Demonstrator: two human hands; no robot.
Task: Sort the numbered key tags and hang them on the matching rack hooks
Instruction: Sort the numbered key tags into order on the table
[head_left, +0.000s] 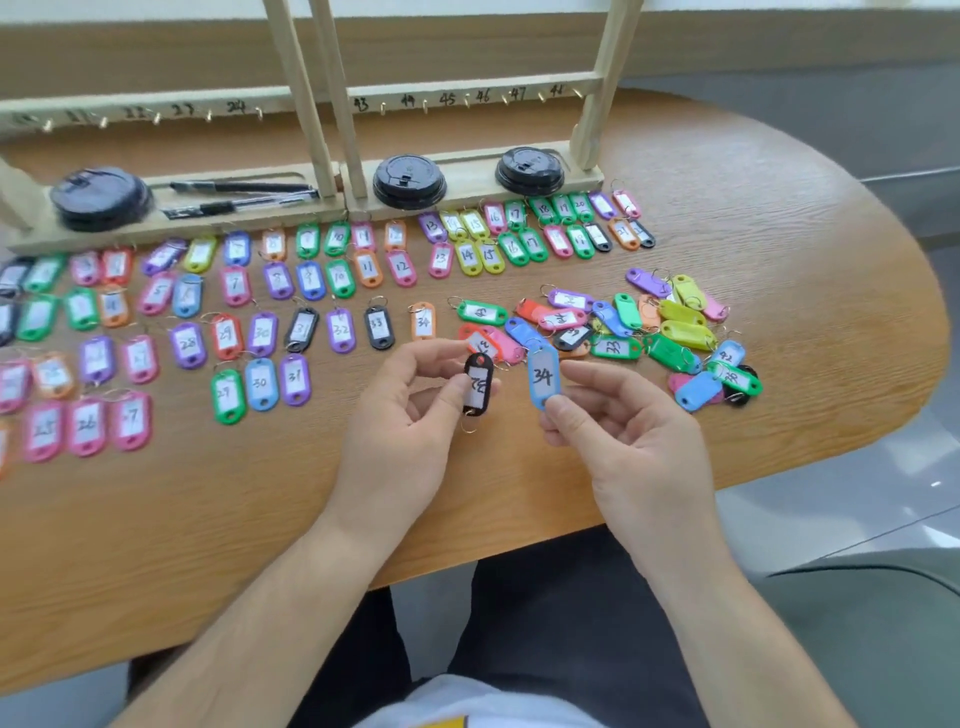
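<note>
Above the surface (519, 499), the left hand (410, 415) pinches a black tag (478, 387) and the right hand (623, 421) a blue tag (543, 375) marked 34. From the hands, sorted tag rows (260, 383) lie toward 10 o'clock, a loose heap (615, 347) at 1 o'clock, the rack (447, 98) at 12.

Head cam, looking down: left hand (410, 410) & right hand (623, 431) are bare, nails short & plain, and left forearm (291, 597) & right forearm (727, 623) are bare too, right down to the near edge. Btwn the arms, on the lap, dark trousers (545, 623), approx. black, smooth fabric w/ a few soft folds. At the near edge, centre, a bit of white shirt (467, 701) shows, w/ a small yellow patch (452, 722) on it, cut off by the frame, so shape can't be told.
</note>
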